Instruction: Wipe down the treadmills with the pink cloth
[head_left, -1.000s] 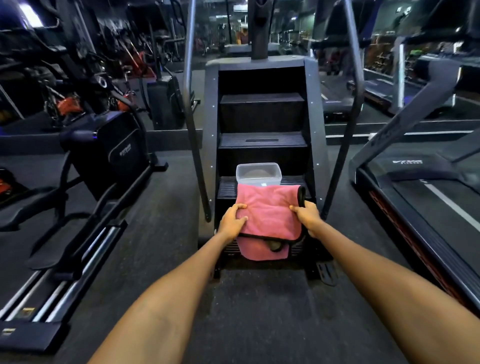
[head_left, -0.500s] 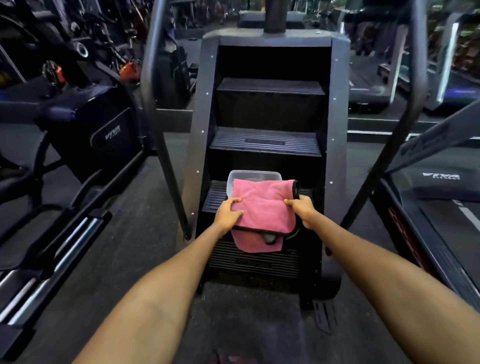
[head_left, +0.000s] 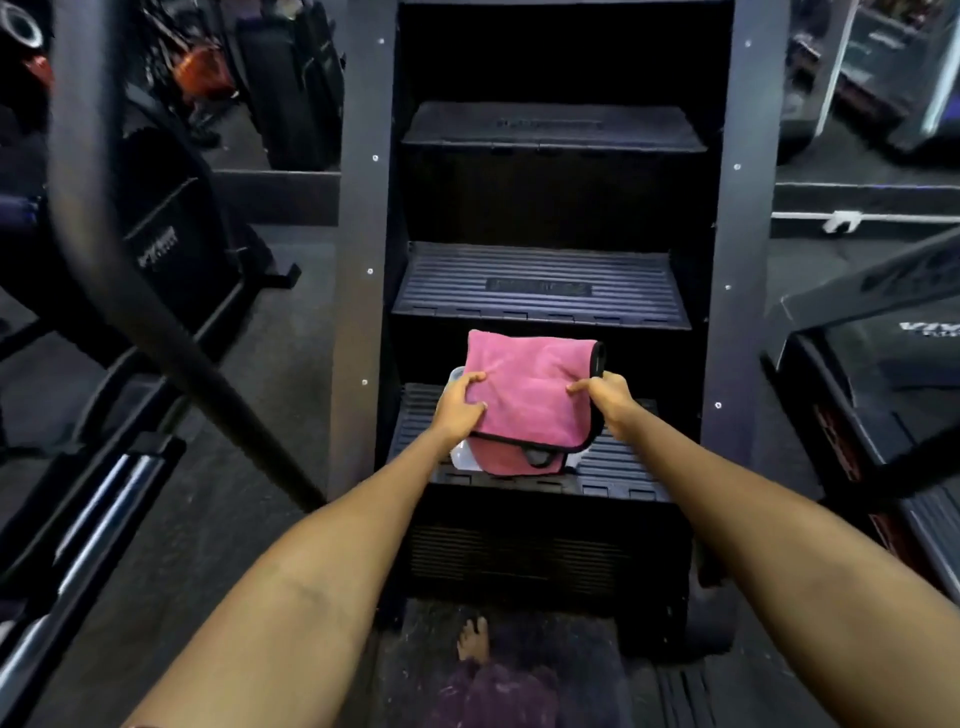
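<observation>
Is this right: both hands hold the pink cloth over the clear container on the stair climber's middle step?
Not quite. The head view shows the left hand and right hand holding the pink cloth over the clear container, but on the bottom step of the stair climber, not the middle one.

A dim gym lies all around, its dark speckled rubber floor (head_left: 218, 525) running between machines. Straight ahead stands a tall dark grey stair-climbing machine (head_left: 358, 208) with ribbed black steps (head_left: 540, 286) set between riveted side panels. A thick black curved handrail (head_left: 104, 218) sweeps down across the left foreground. Behind it sits a black exercise machine with a white logo (head_left: 166, 244), and silver rails (head_left: 88, 525) lie low at the left. Faint bluish light glows on equipment at the upper right (head_left: 935, 98).
</observation>
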